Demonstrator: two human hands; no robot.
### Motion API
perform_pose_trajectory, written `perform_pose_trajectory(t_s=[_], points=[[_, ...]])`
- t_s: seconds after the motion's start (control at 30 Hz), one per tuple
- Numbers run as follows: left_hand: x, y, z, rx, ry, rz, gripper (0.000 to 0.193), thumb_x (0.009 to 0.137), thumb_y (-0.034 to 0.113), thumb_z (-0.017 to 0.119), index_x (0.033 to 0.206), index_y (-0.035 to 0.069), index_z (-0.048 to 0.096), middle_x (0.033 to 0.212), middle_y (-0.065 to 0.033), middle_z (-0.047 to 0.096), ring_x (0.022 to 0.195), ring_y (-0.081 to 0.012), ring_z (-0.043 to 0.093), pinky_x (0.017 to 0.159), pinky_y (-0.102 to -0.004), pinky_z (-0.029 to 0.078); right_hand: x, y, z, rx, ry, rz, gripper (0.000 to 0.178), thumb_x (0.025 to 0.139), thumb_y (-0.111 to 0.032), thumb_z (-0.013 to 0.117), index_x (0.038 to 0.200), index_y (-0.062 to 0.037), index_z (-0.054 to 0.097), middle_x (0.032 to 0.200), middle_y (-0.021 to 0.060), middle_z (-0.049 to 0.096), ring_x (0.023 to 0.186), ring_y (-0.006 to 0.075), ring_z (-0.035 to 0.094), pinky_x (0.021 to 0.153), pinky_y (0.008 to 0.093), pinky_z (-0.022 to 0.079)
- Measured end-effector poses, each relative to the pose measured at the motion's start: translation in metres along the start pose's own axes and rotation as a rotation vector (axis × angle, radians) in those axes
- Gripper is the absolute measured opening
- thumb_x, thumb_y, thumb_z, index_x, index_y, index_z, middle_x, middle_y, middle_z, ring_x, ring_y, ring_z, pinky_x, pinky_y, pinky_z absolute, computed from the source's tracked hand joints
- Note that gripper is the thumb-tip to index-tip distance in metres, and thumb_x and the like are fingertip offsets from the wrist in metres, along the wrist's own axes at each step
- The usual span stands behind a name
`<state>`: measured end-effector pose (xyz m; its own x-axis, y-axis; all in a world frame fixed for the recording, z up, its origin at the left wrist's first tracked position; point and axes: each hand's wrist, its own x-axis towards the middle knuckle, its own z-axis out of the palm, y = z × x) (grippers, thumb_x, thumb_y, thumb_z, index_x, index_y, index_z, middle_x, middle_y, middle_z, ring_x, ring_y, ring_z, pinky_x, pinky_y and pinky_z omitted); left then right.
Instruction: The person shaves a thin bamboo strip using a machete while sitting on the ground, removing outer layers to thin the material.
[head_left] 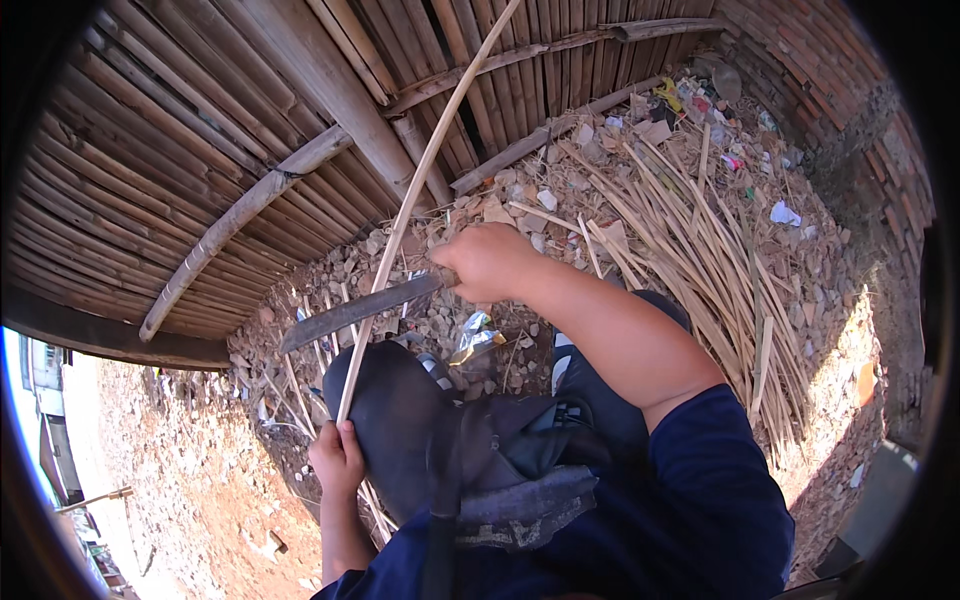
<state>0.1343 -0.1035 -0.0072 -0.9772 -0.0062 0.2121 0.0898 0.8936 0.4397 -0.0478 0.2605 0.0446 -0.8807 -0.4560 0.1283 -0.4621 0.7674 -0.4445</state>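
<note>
My right hand (488, 262) grips the handle of a long dark knife (355, 311) whose blade points left and lies across a thin bamboo strip (425, 165). That pale strip runs from the top of the view down past my knee. My left hand (338, 458) is closed around the strip's lower part, beside my dark-trousered knee (400, 420). A dark cloth (520, 500) lies over my lap.
A bamboo slat wall (200, 130) with round cross poles stands in front. A heap of split bamboo strips (700, 240) lies on the rubble ground at right, with scraps of litter. A brick wall (830, 80) rises at far right. Reddish bare ground (200, 480) spreads at lower left.
</note>
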Motion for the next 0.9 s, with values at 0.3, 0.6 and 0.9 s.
perform_pose_trajectory(t_s=[0.3,0.6,0.9], points=[[0.0,0.003,0.001,0.008,0.007,0.007,0.038,0.102,0.025,0.059,0.072,0.004,0.049,0.054,-0.0191,0.052,0.05,-0.0417,0.056,0.048,-0.0485,0.041,0.004,0.04,-0.013,-0.05,0.07,0.157,0.024,0.075,-0.023,0.076,0.096,-0.0111,0.072,0.091,0.0151,0.073,0.091,0.038,0.071,0.08,0.0508,0.057],[-0.001,-0.001,0.002,-0.033,0.014,0.006,0.039,0.103,0.025,0.058,0.071,0.004,0.048,0.055,-0.0193,0.051,0.048,-0.0412,0.054,0.047,-0.0474,0.039,0.005,0.018,-0.004,0.06,0.143,0.153,0.028,0.075,-0.019,0.073,0.101,-0.0104,0.07,0.093,0.0155,0.073,0.095,0.0378,0.071,0.082,0.0505,0.057],[0.001,0.0,-0.002,0.003,-0.012,0.032,0.038,0.103,0.025,0.058,0.072,0.004,0.049,0.055,-0.0189,0.052,0.049,-0.0405,0.054,0.048,-0.0476,0.04,0.002,0.024,-0.017,-0.111,-0.041,0.129,0.03,0.075,-0.024,0.077,0.102,-0.0116,0.071,0.093,0.0146,0.074,0.092,0.0373,0.072,0.081,0.0506,0.057]])
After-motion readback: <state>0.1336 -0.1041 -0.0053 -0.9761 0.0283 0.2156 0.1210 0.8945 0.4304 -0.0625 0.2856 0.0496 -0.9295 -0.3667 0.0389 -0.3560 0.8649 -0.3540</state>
